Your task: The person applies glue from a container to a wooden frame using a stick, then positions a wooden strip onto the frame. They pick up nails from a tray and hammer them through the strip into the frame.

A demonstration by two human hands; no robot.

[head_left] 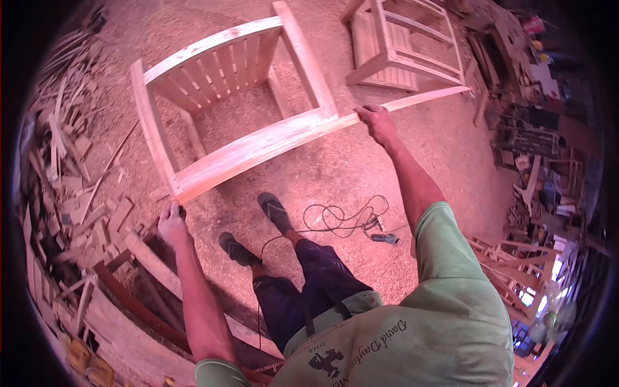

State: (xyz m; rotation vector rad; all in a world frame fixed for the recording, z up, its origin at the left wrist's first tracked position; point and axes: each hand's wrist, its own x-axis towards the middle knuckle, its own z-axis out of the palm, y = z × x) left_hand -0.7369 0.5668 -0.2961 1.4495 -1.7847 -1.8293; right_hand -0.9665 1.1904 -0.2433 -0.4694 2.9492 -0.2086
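Observation:
A long, thin wooden strip (422, 99) lies along the near edge of an unfinished wooden chair frame (240, 138), which has a slatted part inside. The strip reaches well past the frame on the right. My right hand (378, 126) is closed around it just beyond the frame's right corner. At the frame's near left corner, my left hand (173, 224) pinches the strip's left end, with the fingertips partly hidden.
A second wooden chair frame (389, 59) lies at the upper right. Scrap wood (80, 184) is heaped on the left. A power tool (385, 238) and its looped cord (335, 216) lie on the sawdust-covered floor near my feet. More lumber and clutter (535, 155) line the right side.

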